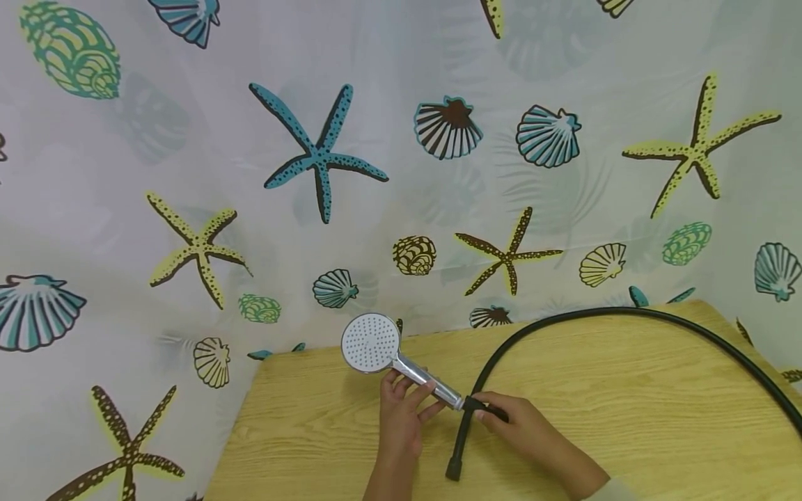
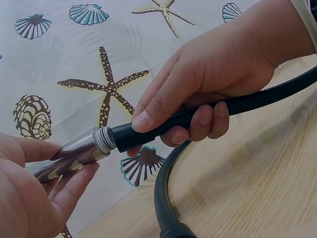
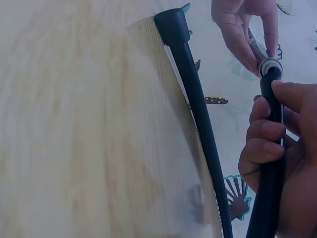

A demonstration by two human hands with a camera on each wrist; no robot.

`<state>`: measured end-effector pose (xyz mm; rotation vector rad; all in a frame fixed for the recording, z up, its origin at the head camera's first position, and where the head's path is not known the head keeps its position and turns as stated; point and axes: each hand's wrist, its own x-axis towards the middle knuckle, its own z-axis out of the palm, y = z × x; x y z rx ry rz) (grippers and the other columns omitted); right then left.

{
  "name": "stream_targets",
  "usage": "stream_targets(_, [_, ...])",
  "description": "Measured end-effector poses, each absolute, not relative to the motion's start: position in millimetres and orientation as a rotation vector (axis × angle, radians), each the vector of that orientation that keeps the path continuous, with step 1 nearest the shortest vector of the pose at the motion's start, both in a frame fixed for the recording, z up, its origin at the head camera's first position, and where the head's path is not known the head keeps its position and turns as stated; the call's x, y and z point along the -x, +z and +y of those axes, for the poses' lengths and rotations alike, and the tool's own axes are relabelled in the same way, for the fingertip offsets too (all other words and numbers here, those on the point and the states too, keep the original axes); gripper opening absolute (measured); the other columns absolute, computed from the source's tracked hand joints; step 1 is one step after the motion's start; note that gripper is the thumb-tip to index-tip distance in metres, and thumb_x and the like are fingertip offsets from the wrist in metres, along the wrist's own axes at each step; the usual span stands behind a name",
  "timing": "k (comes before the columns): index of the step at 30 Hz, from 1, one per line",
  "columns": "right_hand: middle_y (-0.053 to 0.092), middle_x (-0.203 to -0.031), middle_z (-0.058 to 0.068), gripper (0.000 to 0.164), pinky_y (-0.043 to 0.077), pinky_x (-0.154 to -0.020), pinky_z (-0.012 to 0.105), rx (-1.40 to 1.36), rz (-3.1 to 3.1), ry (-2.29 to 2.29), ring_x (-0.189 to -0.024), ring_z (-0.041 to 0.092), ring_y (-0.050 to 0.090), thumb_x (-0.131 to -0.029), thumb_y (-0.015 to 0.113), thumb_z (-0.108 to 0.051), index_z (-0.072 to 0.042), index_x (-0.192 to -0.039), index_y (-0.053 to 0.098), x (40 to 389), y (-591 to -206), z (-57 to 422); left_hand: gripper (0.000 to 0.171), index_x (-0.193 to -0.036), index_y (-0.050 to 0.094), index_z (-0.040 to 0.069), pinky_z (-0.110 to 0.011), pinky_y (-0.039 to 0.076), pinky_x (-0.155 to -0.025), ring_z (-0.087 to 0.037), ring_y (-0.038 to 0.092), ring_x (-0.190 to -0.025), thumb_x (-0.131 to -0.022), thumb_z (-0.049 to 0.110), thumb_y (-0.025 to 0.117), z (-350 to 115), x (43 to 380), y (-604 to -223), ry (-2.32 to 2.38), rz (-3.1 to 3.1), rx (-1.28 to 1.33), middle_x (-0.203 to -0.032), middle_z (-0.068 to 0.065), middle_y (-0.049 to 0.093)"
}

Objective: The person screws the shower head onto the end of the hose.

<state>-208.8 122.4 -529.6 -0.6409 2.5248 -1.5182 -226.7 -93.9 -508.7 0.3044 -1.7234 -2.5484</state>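
My left hand (image 1: 401, 421) grips the chrome handle of a round shower head (image 1: 370, 342), whose white, dotted face points toward the head camera. In the left wrist view, the handle ends in a bare screw thread (image 2: 105, 141). My right hand (image 1: 526, 426) holds a black hose (image 2: 247, 101) just behind its end fitting (image 2: 128, 137). That fitting is lined up with the thread and right at it, with some thread rings showing. The hose's other end fitting (image 1: 454, 467) hangs beside the hands; the right wrist view shows it as a flared black collar (image 3: 172, 27).
Under the hands is a light wood-grain table (image 1: 301, 424). The hose arches over its back right part and leaves the view at the right. Behind and at the sides hangs a pale curtain (image 1: 370, 83) printed with shells and starfish.
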Motion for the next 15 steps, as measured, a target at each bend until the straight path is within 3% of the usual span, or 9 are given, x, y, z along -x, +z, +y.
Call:
stream_targets(4, [0.068,-0.094,0.004,0.037,0.052,-0.065,0.023,0.653,2.511,-1.517,-0.078,0.007,0.056,-0.103,0.055,-0.039,-0.019,-0.134,0.064,207.0,-529.6,121.6,0.071,-0.146,0.033,0.009,-0.047,0.064,-0.084,-0.02,0.069,-0.104,-0.088,-0.002,0.072,-94.5,226.4,-510.0,-2.547,-1.723,-0.3,-0.137,-0.019,0.055])
stream_targets(10, [0.072,-0.117,0.001,0.038,0.054,-0.078,0.021,0.652,2.538,-1.497,-0.093,0.007,0.061,-0.104,0.054,-0.041,-0.021,-0.133,0.065,206.9,-531.7,120.7,0.067,-0.143,0.035,0.009,-0.046,0.065,-0.083,-0.02,0.07,-0.102,-0.088,-0.003,0.071,-92.8,227.1,-510.3,-2.541,-1.707,-0.306,-0.134,-0.017,0.056])
stream_targets(15, [0.072,-0.103,0.004,0.036,0.054,-0.07,0.022,0.641,2.517,-1.512,-0.083,0.006,0.059,-0.103,0.054,-0.04,-0.021,-0.133,0.065,206.4,-532.2,120.6,0.066,-0.142,0.035,0.008,-0.046,0.065,-0.082,-0.02,0.069,-0.101,-0.088,-0.005,0.07,-91.1,227.2,-510.2,-2.539,-1.69,-0.299,-0.132,-0.016,0.057])
